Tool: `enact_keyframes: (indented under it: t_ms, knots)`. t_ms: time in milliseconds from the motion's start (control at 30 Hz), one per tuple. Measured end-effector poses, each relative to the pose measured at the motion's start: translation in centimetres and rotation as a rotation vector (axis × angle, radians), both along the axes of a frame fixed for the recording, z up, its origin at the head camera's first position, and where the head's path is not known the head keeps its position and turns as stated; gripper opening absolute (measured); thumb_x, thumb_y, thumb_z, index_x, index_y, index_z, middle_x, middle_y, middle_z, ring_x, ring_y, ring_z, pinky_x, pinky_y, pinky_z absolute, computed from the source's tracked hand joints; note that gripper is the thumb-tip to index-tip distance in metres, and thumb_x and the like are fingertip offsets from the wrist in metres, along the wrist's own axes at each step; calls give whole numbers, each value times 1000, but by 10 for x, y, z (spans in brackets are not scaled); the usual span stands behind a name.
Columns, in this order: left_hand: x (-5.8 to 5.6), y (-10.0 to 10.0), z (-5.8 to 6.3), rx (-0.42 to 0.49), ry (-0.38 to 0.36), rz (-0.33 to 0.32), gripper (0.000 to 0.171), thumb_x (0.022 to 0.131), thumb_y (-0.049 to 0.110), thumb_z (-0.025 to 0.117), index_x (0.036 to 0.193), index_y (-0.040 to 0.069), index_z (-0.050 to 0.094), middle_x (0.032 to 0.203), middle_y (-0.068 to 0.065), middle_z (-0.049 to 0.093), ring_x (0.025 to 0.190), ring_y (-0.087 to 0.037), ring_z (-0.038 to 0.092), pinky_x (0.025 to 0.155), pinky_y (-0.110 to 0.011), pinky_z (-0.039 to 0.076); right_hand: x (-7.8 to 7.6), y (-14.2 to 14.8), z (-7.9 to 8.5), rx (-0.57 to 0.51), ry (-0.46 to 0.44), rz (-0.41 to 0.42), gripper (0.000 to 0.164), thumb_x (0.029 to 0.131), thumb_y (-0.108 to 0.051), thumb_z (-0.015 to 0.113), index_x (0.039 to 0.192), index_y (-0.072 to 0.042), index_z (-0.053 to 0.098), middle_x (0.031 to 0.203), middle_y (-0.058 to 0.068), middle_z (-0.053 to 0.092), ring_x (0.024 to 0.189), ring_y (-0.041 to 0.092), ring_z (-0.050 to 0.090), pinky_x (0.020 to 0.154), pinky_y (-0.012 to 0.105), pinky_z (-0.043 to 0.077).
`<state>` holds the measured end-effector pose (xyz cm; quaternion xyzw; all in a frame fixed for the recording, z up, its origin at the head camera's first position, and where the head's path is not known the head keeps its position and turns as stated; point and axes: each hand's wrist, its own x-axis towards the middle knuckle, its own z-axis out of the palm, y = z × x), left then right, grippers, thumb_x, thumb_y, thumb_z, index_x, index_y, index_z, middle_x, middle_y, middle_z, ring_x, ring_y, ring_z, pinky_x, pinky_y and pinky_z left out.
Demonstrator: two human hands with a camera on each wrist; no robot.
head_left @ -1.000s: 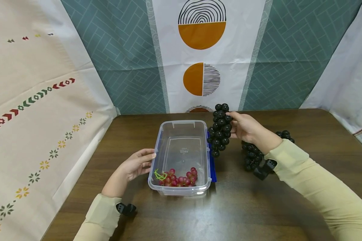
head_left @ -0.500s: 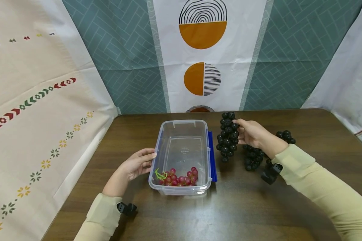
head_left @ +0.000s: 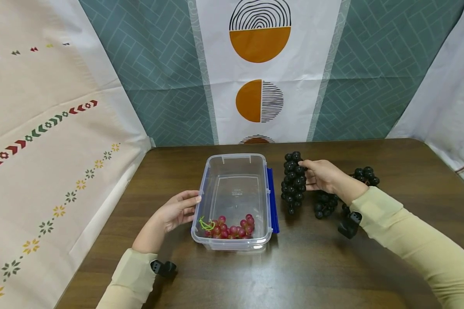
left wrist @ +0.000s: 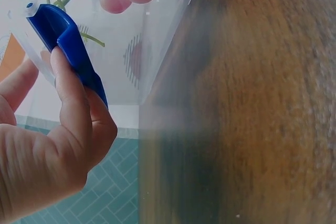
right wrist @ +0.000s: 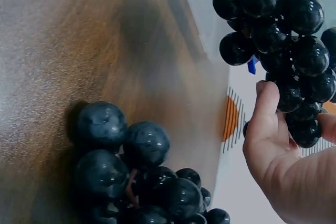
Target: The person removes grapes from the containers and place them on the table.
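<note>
A clear plastic food container (head_left: 236,171), without a lid on it, stands on the wooden table with a bunch of red grapes (head_left: 233,232) inside at its near end. My left hand (head_left: 179,209) grips the container's left side, thumb at the rim. In the left wrist view its fingers lie against a blue side latch (left wrist: 79,51). To the right of the container, my right hand (head_left: 324,177) pinches a bunch of black grapes (head_left: 293,184) near its upper part. That bunch hangs upright, low over the table. The right wrist view shows thumb and fingers on either side of the grapes.
More black grapes (head_left: 325,205) lie on the table (head_left: 294,266) behind and under my right wrist, with another cluster (head_left: 365,175) farther right. A second blue latch (head_left: 272,201) hangs down the container's right side. Patterned cloths (head_left: 170,86) stand behind the table.
My right hand has moved right and down with the black grapes, away from the container's right edge toward the table. The left hand and container stay in place.
</note>
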<state>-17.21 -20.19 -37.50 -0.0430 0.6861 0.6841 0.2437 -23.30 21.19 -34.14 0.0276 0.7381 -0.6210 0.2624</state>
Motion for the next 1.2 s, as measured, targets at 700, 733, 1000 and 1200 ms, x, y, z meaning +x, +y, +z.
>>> enact_keyframes:
  t_ms: [700, 733, 1000, 1200]
  knots:
    - [-1, 1, 0, -8, -5, 0, 52, 96, 21, 56, 138, 2, 34, 90, 4, 60, 78, -7, 57, 71, -22, 54, -8, 1, -18, 152, 24, 42, 58, 102, -26, 34, 146, 9, 21, 142, 40, 23, 99, 28, 56, 84, 34, 55]
    - [-1, 1, 0, -8, -4, -1, 52, 96, 21, 56, 139, 2, 34, 90, 4, 60, 78, -7, 57, 71, -22, 54, -8, 0, -19, 150, 19, 38, 58, 102, -26, 34, 145, 10, 21, 142, 40, 24, 93, 25, 55, 84, 35, 55]
    - [0, 0, 0, -2, -6, 1, 52, 96, 20, 56, 139, 1, 33, 90, 4, 60, 78, -7, 58, 70, -22, 54, -12, -3, -22, 180, 5, 30, 62, 102, -29, 37, 145, 12, 18, 142, 42, 24, 124, 46, 41, 83, 34, 55]
    - [0, 0, -1, 15, -12, 1, 51, 97, 20, 55, 139, 1, 33, 90, 5, 61, 78, -7, 58, 71, -22, 54, -16, -11, -24, 180, -6, 23, 64, 102, -28, 38, 145, 13, 15, 142, 42, 24, 130, 49, 35, 81, 34, 56]
